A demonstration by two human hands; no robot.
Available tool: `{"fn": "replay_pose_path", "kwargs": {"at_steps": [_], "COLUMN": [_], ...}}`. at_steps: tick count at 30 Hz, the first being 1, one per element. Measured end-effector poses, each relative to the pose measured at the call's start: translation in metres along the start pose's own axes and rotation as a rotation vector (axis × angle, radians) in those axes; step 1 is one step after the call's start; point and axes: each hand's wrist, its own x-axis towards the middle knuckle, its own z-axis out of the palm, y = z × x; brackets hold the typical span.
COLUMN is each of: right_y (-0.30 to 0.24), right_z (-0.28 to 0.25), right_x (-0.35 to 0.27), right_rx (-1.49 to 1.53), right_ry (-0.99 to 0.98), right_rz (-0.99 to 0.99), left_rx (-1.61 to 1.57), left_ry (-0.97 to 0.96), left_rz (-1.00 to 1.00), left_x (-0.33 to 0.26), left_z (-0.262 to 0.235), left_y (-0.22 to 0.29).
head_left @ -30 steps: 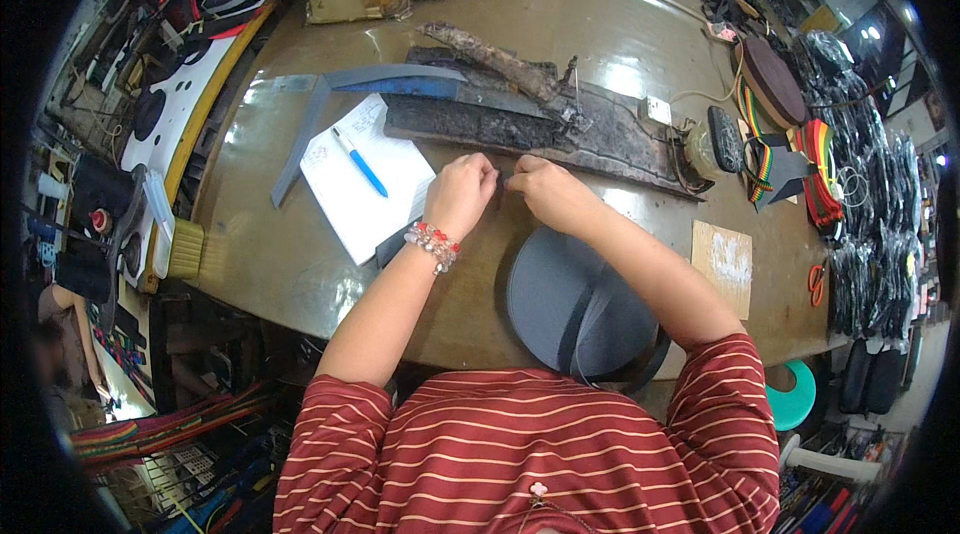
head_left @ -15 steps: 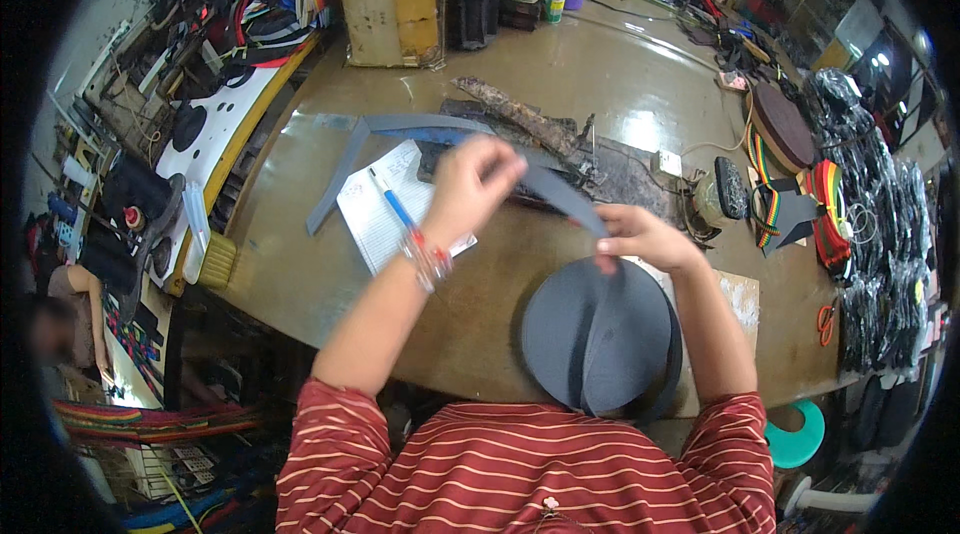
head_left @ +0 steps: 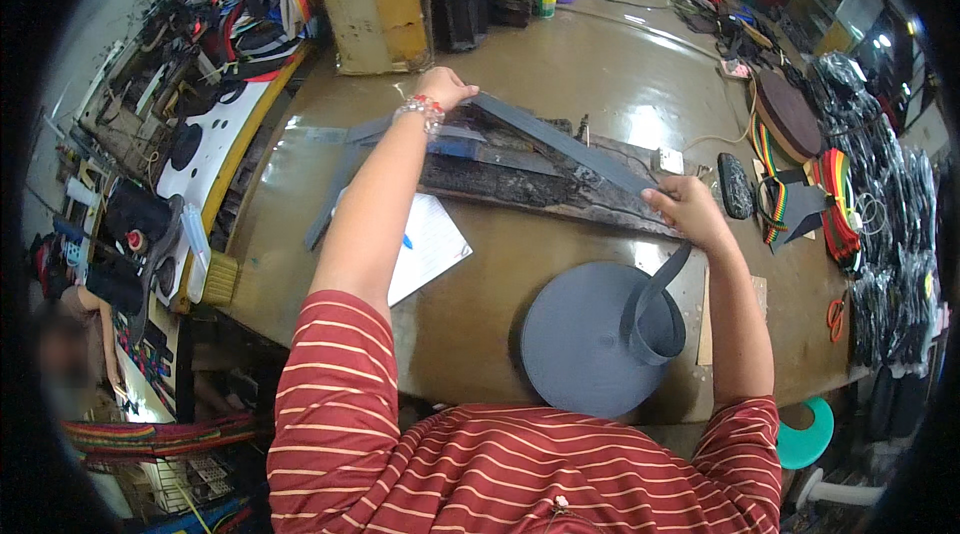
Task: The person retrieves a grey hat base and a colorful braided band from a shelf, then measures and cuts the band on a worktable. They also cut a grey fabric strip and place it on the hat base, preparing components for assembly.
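A long grey webbing strap (head_left: 570, 145) is stretched between my hands. My left hand (head_left: 447, 91) pinches its far end, and my right hand (head_left: 692, 212) grips it farther right and nearer to me. From my right hand the strap runs down in a loose curl to a large flat roll (head_left: 590, 344) of the same grey webbing. The roll lies near the table's front edge. Beneath the stretched strap is a dark, scorched-looking board (head_left: 500, 177). Another grey strip (head_left: 335, 189) bends over the table at left, partly behind my left forearm.
White paper (head_left: 435, 239) with a blue pen, partly hidden, lies under my left forearm. At right are a white box (head_left: 668, 161), a dark oval case (head_left: 735, 186), striped strap bundles (head_left: 840, 204) and orange scissors (head_left: 836, 319). A tall carton (head_left: 375, 4) stands at the far side.
My left hand has moved away from me and left, my right hand slightly right and away. The strap between them is now longer and straight; its free part curls above the roll.
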Motion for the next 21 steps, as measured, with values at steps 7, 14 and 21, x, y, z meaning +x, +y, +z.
{"fn": "replay_pose_path", "kwargs": {"at_steps": [7, 14, 21], "right_y": [0.033, 0.044, 0.043], "right_z": [0.039, 0.047, 0.048], "right_x": [-0.001, 0.004, 0.002], "right_rx": [0.252, 0.304, 0.283], "right_ry": [-0.084, -0.095, -0.096], "right_rz": [0.169, 0.177, 0.161], "left_rx": [0.031, 0.042, 0.043], "left_ry": [0.016, -0.007, -0.008], "left_rz": [0.040, 0.013, 0.006], "left_x": [0.005, 0.004, 0.004], "left_z": [0.004, 0.002, 0.000], "left_y": [-0.006, -0.003, -0.006]}}
